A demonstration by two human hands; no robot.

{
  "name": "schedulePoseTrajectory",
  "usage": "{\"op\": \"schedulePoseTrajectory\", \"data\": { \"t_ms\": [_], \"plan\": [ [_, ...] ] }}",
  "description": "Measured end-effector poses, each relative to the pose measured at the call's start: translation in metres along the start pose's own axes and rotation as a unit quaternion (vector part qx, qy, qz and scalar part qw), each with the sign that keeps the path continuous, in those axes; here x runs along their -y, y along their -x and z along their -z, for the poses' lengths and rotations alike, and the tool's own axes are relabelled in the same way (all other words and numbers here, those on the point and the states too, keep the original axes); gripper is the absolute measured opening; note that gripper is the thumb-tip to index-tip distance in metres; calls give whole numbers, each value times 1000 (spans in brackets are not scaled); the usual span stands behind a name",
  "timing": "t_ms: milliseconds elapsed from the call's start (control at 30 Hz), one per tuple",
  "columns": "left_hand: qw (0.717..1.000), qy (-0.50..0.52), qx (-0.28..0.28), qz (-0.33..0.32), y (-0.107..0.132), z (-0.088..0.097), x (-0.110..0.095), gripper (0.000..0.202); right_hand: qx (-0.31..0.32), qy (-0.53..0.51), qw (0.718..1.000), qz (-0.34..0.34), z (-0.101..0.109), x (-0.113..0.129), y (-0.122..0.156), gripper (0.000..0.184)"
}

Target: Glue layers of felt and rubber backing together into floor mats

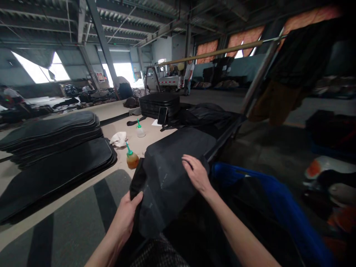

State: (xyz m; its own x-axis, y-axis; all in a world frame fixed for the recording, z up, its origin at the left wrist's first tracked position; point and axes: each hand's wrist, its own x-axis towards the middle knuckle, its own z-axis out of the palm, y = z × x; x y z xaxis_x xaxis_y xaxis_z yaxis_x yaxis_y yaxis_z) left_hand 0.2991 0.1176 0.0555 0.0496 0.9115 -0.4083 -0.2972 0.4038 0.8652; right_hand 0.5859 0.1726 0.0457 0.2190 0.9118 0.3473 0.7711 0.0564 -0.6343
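A large black fabric piece (pixel 167 178), slightly shiny and marked with a few faint white lines, lies in front of me over the table's near edge. My left hand (pixel 129 209) grips its left edge, thumb on top and the other fingers hidden underneath. On the right, my right hand (pixel 196 172) rests over the piece with fingers slightly bent and apart, holding nothing. Left of the fabric stand a squeeze bottle of amber liquid (pixel 132 161) with a green nozzle and, farther back, a clear squeeze bottle (pixel 141 131). A crumpled white cloth (pixel 119 139) lies near them.
Stacked black panels (pixel 50 133) fill the table's left side, and a grey panel with dark stripes (pixel 75 215) lies nearest. A phone (pixel 162 115) leans against another black stack (pixel 160 102). To my right is a blue crate (pixel 280 196). A person (pixel 189 76) stands by a truck (pixel 168 82).
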Motion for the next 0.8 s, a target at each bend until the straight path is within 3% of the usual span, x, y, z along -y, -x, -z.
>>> {"op": "schedulePoseTrajectory", "data": {
  "t_ms": [67, 133, 200, 300, 467, 567, 700, 800],
  "plan": [
    [999, -33, 15, -15, 4, 6, -2, 45, -48, 35, 996, -69, 3, -42, -29, 51],
    [995, -85, 35, -39, 8, 10, -4, 47, -57, 44, 992, -102, 8, -73, -52, 64],
    [987, -131, 62, -63, 10, 12, -6, 48, -45, 42, 992, -114, 12, -91, -68, 69],
    [981, -149, 93, -86, 12, 13, -7, 45, -12, 38, 991, -124, 20, -99, -83, 66],
    [977, -127, 108, -132, 25, 18, -7, 49, 36, 17, 992, -120, 40, -87, -92, 37],
    [976, -126, 88, -154, 43, 31, -12, 52, 36, -20, 995, -89, 55, -71, -78, 45],
    [978, -135, 11, -158, 76, 71, -22, 57, 36, -179, 980, -81, 64, -39, -43, 50],
    [971, -152, -99, -157, 101, 119, -30, 62, 111, -301, 943, -93, 54, -3, -20, 47]
  ]
}}
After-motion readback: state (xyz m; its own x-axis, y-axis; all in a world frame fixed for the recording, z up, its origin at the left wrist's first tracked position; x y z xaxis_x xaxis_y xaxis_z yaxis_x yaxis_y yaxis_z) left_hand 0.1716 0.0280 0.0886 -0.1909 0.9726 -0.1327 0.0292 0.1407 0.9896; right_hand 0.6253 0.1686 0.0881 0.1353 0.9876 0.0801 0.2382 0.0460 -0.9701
